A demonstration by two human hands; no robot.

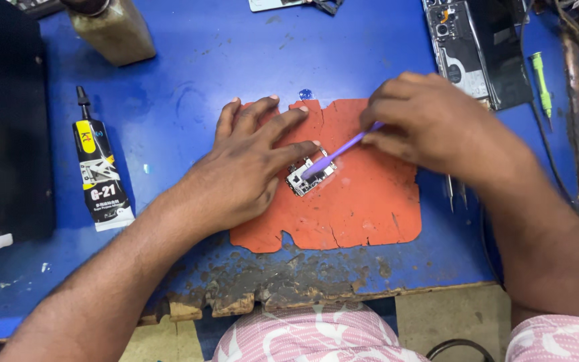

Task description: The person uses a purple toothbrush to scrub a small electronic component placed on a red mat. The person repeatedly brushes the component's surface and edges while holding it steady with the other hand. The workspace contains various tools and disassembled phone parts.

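— Head view: what under the hands?

— Small circuit board [310, 175], lying near the middle of a torn orange mat [363, 214] on the blue desk [189, 80].

— Left hand [249, 167]?

— Spread flat, palm down on the mat, fingers splayed, gripping nothing; one fingertip pressed against the left edge of the board, pinning it.

— Right hand [430, 121]?

— Closed around a thin purple tool [340, 151], pinched between thumb and fingers like a pen; tool slanted down to the left, tip resting on the board.

— Around the mat?

— Black glue tube with a yellow band [102, 174] lying well to the left on the desk, nozzle pointing away. Brownish bottle [112, 30] at the top left corner. Opened phone [477, 47], insides showing, at the upper right, just beyond the right hand. Green-handled screwdriver [541, 84] farther right, beside a dark cable. Metal tweezers [454, 191] just off the mat's right edge, partly under the right wrist. Front rim of the desk worn and chipped, bare wood showing through.
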